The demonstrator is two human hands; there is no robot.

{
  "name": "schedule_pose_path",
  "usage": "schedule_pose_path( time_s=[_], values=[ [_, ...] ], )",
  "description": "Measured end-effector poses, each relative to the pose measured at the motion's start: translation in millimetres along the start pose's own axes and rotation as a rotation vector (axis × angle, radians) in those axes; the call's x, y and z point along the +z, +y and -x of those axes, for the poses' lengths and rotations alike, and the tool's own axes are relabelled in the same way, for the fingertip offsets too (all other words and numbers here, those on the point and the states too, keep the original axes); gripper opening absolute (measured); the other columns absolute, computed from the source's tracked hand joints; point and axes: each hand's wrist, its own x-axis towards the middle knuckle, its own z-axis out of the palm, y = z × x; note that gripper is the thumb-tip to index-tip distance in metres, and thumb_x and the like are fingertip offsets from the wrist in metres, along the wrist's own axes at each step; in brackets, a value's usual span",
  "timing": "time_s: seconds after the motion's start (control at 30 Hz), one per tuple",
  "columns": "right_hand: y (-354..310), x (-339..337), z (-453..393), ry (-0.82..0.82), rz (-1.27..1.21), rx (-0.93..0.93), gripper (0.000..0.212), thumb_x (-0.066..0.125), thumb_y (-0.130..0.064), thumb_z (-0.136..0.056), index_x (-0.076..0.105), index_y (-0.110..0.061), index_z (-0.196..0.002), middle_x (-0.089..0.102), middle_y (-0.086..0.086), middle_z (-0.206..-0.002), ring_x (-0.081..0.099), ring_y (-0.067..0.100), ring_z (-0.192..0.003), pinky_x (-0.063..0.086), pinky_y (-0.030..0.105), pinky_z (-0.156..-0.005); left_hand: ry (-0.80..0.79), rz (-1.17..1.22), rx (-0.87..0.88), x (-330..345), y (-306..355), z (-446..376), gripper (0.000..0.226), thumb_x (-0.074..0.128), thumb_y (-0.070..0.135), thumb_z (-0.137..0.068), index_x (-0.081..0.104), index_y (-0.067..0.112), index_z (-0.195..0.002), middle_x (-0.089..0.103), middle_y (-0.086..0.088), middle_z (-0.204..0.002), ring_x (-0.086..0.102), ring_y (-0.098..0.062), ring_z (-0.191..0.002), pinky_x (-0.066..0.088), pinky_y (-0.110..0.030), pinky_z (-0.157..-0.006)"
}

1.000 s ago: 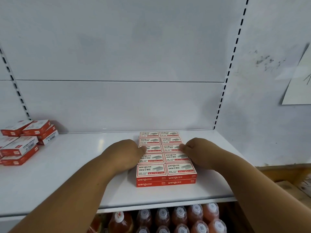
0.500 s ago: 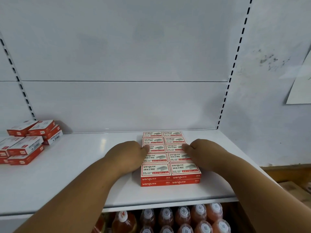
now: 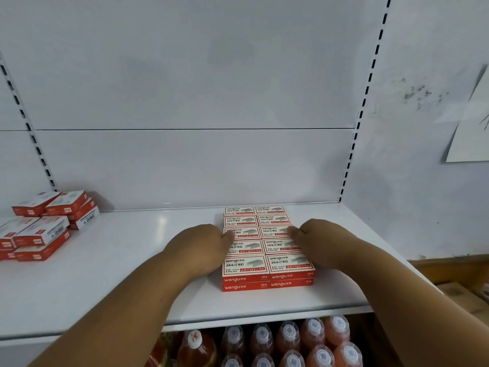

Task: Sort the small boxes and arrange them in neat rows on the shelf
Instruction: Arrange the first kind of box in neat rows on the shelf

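A tidy block of small red-and-white staple boxes [image 3: 244, 266] sits on the white shelf [image 3: 119, 274], right of centre. It is two columns wide, several rows deep and two layers high. My left hand [image 3: 201, 247] presses against the block's left side with its thumb on the top layer. My right hand [image 3: 320, 239] presses against the right side the same way. The fingers of both hands are curled and mostly hidden. A loose, untidy pile of the same boxes [image 3: 42, 231] lies at the shelf's far left.
The shelf's back panel and slotted uprights [image 3: 352, 144] stand behind the block. Capped bottles of reddish drink [image 3: 291, 345] fill the level below. A sheet of paper [image 3: 473, 128] hangs on the right wall, above wooden boards [image 3: 455, 271].
The view has shifted slightly to the left, so the block and the pile sit further right in frame. Both hands stay pressed against the block's sides.
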Motion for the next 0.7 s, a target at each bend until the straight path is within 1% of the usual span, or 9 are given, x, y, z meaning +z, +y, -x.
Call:
schedule_pose_path(
  time_s=[0.1,0.17,0.2,0.33,0.43,0.5,0.57,0.63,0.7],
  values=[
    [2.9,-5.6,6.4,-0.03,-0.059,0.013,0.055,0.028,-0.055,-0.1,0.062,-0.017,-0.078,0.068,-0.003,-0.081,0.062,0.012,-0.075,0.045,0.027,-0.068,-0.006,0.019,0.003,-0.8,-2.4,4.3,0.056,0.026,0.053,-0.101,0.064,0.017,-0.082,0.07,-0.003,-0.092,0.064,-0.02,-0.088,0.049,-0.031,-0.082],
    [3.4,-6.9,12.4,-0.046,-0.055,-0.002,0.055,0.03,-0.055,-0.1,0.06,-0.018,-0.074,0.066,-0.004,-0.076,0.06,0.01,-0.071,0.041,0.024,-0.062,-0.007,0.006,0.014,0.5,-2.1,9.0,0.057,0.026,0.053,-0.101,0.065,0.017,-0.08,0.07,-0.001,-0.087,0.065,-0.018,-0.084,0.05,-0.031,-0.081],
    [3.2,-6.2,14.1,-0.047,-0.042,-0.009,0.054,0.03,-0.055,-0.1,0.059,-0.017,-0.074,0.066,-0.004,-0.076,0.06,0.01,-0.071,0.041,0.024,-0.062,-0.004,0.003,0.017,1.2,-1.6,11.1,0.058,0.026,0.053,-0.102,0.066,0.016,-0.081,0.07,-0.001,-0.085,0.065,-0.018,-0.083,0.05,-0.031,-0.08],
    [1.5,-3.2,15.1,-0.028,-0.022,-0.01,0.056,0.029,-0.055,-0.1,0.065,-0.015,-0.085,0.07,0.001,-0.085,0.064,0.014,-0.078,0.046,0.029,-0.07,0.009,0.032,0.005,-0.1,0.9,13.4,0.061,0.025,0.053,-0.102,0.069,0.015,-0.083,0.07,0.001,-0.083,0.066,-0.017,-0.082,0.051,-0.032,-0.081],
    [5.4,-7.0,22.0,-0.04,-0.085,0.0,0.06,0.029,-0.057,-0.099,0.063,-0.014,-0.077,0.069,0.0,-0.078,0.063,0.015,-0.074,0.047,0.029,-0.071,0.013,0.065,-0.013,-0.9,-3.1,18.4,0.063,0.024,0.055,-0.101,0.07,0.016,-0.084,0.071,0.001,-0.083,0.066,-0.015,-0.081,0.051,-0.032,-0.081],
    [8.5,-8.2,29.6,-0.051,-0.114,-0.002,0.058,0.032,-0.056,-0.099,0.058,-0.015,-0.068,0.063,-0.002,-0.067,0.058,0.013,-0.064,0.044,0.028,-0.065,-0.009,0.078,-0.018,0.8,-6.5,25.5,0.062,0.026,0.058,-0.1,0.071,0.018,-0.082,0.071,0.003,-0.08,0.065,-0.012,-0.077,0.051,-0.029,-0.077],
    [9.2,-8.1,34.7,-0.056,-0.105,-0.016,0.057,0.035,-0.055,-0.099,0.054,-0.015,-0.063,0.058,-0.004,-0.06,0.054,0.012,-0.058,0.042,0.027,-0.061,-0.042,0.098,-0.013,2.5,-6.6,31.3,0.059,0.03,0.058,-0.099,0.072,0.02,-0.082,0.072,0.005,-0.079,0.066,-0.01,-0.076,0.051,-0.028,-0.076],
    [6.9,-6.6,37.2,-0.052,-0.073,-0.026,0.055,0.035,-0.053,-0.1,0.056,-0.015,-0.066,0.061,-0.002,-0.064,0.055,0.014,-0.06,0.044,0.029,-0.063,-0.061,0.127,-0.009,3.0,-3.2,35.0,0.057,0.031,0.056,-0.099,0.072,0.021,-0.085,0.073,0.007,-0.082,0.067,-0.009,-0.078,0.052,-0.03,-0.08],
    [5.5,-4.6,38.7,-0.018,-0.035,-0.024,0.054,0.034,-0.054,-0.1,0.059,-0.015,-0.071,0.065,0.001,-0.072,0.059,0.015,-0.067,0.048,0.031,-0.067,-0.031,0.11,-0.01,1.8,1.1,38.5,0.056,0.029,0.056,-0.1,0.071,0.021,-0.085,0.072,0.006,-0.082,0.066,-0.01,-0.079,0.052,-0.032,-0.08]
  ],
)
